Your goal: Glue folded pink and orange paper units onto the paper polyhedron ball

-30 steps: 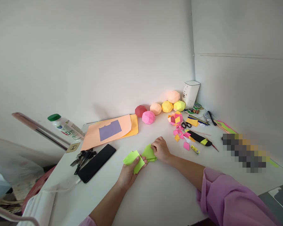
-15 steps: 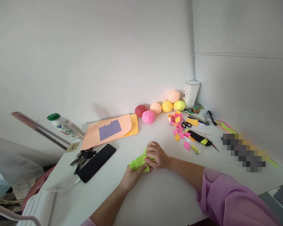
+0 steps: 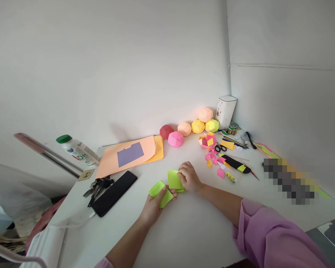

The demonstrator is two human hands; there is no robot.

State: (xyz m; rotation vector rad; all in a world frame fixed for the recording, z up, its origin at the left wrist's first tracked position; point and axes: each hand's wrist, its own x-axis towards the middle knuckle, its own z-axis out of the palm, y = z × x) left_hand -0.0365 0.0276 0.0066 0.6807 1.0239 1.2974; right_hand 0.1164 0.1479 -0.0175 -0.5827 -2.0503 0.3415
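My left hand (image 3: 153, 205) is closed around a lime-green piece of paper (image 3: 161, 192), its thumb lying on top and its fingers underneath. A second lime-green paper (image 3: 175, 180), which looks layered, is pinched by my right hand (image 3: 190, 177) at its right side. The two papers are side by side just above the white table (image 3: 184, 230), the right one slightly farther from me. My left fingertips reach toward the lower edge of the right-hand paper; whether they touch it I cannot tell. Beyond my right hand lie small pink and orange paper pieces (image 3: 220, 172).
Faceted paper balls (image 3: 175, 139) line the wall, beside an open-sided pink-orange ball (image 3: 207, 140). Scissors (image 3: 220, 148), a black-and-yellow cutter (image 3: 236, 163) and a small yellow tube (image 3: 231, 177) lie right. Peach paper sheets (image 3: 108, 163), keys (image 3: 97, 188) and a black phone (image 3: 114, 193) lie left.
The green paper, bunched between both hands before, is now in two separate pieces. My hands have moved slightly apart, one piece in each.
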